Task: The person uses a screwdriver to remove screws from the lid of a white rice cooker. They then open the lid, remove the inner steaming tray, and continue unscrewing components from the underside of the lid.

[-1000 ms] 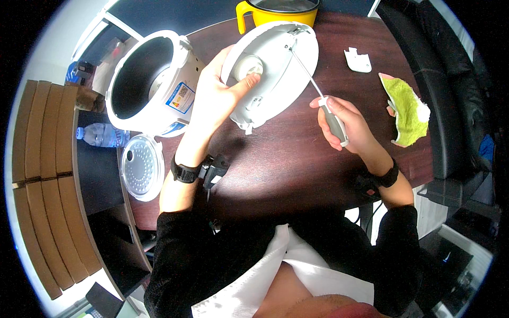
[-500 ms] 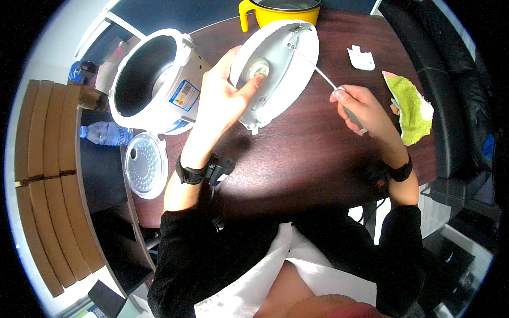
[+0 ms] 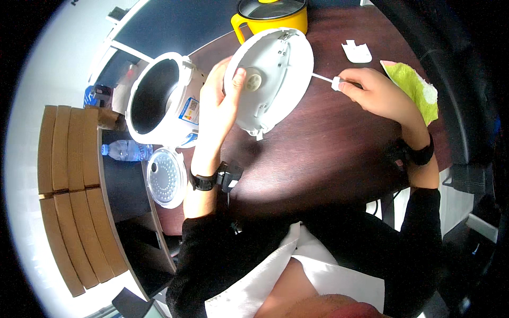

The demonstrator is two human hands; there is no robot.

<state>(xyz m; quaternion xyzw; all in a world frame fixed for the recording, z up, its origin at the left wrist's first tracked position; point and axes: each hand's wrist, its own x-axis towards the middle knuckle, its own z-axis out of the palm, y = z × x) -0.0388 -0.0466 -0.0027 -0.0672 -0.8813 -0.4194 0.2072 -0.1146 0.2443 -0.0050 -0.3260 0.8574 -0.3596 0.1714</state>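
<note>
My left hand (image 3: 216, 100) grips the white rice cooker lid (image 3: 275, 98) by its left side and holds it tilted above the table, with the hollow underside showing. The thumb rests near the round grey fitting (image 3: 253, 81) inside it. In my right hand (image 3: 379, 94) is a screwdriver (image 3: 322, 78), its thin shaft pointing left at the lid's right edge. The tip is hidden behind the lid, so whether it touches cannot be told. Left of the lid stands the white cooker body (image 3: 195, 85), open and dark inside.
A yellow pot (image 3: 286, 24) stands at the back. To the right lie a small white plastic piece (image 3: 357, 52) and a green cloth (image 3: 409, 87). A perforated clear-and-white disc (image 3: 167, 180), a water bottle (image 3: 127, 150) and stacked cardboard boxes (image 3: 63, 153) are at the left.
The screwdriver's tip has left the lid's underside and gone behind its right edge. My right hand has moved right and up, and the lid has turned slightly. The whole view has shifted.
</note>
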